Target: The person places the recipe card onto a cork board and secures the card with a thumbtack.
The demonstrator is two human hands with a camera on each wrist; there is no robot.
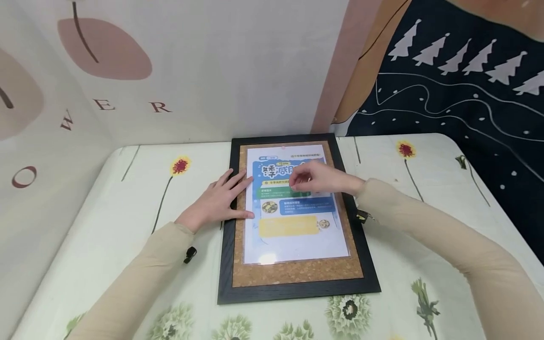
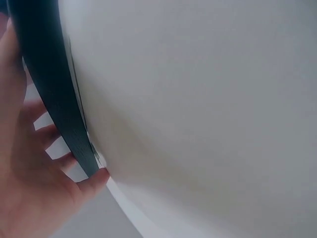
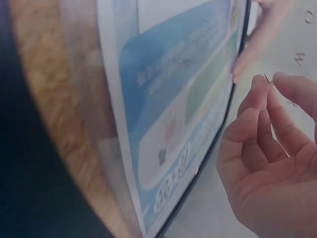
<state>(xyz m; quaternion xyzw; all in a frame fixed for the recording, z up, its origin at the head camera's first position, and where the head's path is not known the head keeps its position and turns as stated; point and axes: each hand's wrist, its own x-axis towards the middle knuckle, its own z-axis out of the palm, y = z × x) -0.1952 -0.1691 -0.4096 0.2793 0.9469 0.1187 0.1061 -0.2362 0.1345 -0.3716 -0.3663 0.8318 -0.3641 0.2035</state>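
Observation:
A laminated poster lies on a cork board with a black frame. My left hand rests with spread fingers across the frame's left side, fingertips and thumb touching the poster's left edge. In the left wrist view, the left hand lies along the dark frame bar. Above the poster's upper middle, my right hand pinches a tiny pin between thumb and index finger; its thin metal point shows in the right wrist view. A small pinkish pin head sits at the poster's top edge.
The board lies on a table with a flower-printed cloth, its far edge by a pale printed backdrop. A dark backdrop with white trees stands at the right. Small black straps hang at the wrists.

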